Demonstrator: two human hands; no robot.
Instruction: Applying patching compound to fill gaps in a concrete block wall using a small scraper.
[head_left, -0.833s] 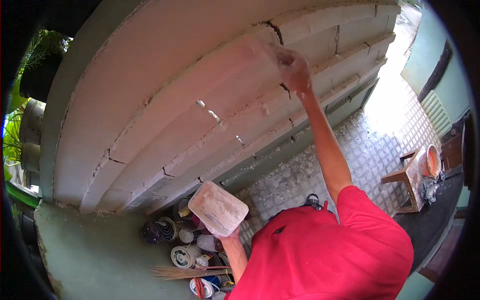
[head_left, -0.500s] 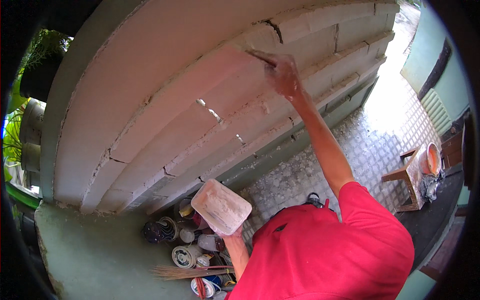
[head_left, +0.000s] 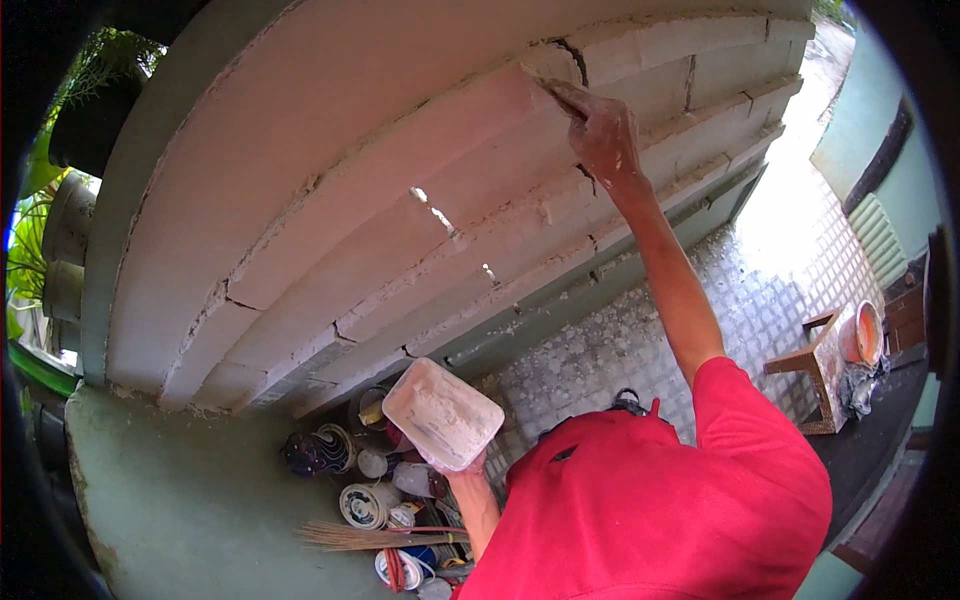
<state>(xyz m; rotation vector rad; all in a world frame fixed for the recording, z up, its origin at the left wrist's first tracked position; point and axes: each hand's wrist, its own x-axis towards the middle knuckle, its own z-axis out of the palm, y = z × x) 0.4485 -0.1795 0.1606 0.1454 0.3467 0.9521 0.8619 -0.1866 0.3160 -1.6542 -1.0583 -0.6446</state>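
My left hand (head_left: 468, 466) grips a white plastic tub (head_left: 483, 440) from beneath, its open top facing up. Pale, pasty filler (head_left: 432, 402) coats the inside of the tub. Out to the upper right, my right hand (head_left: 608, 142) is closed around what looks like a putty knife (head_left: 553, 90), its handle mostly hidden by the fingers. The tool's tip meets a stepped, pale block wall (head_left: 300, 150) near a dark crack (head_left: 574, 62). Mortar ridges and small see-through gaps (head_left: 432, 212) run along the wall's courses. White smears mark my right hand.
Several paint cans (head_left: 362, 507) and a twig broom (head_left: 355, 537) crowd the floor by the green wall (head_left: 190, 490). At right, a wooden stool (head_left: 822, 372) bears an orange-lined bucket (head_left: 862, 333) and a crumpled plastic bag (head_left: 860, 388). Potted plants (head_left: 65, 225) line the left edge.
My right hand has moved right and slightly up along the wall with the tool. The tub in my left hand stays almost in place. The view has shifted slightly.
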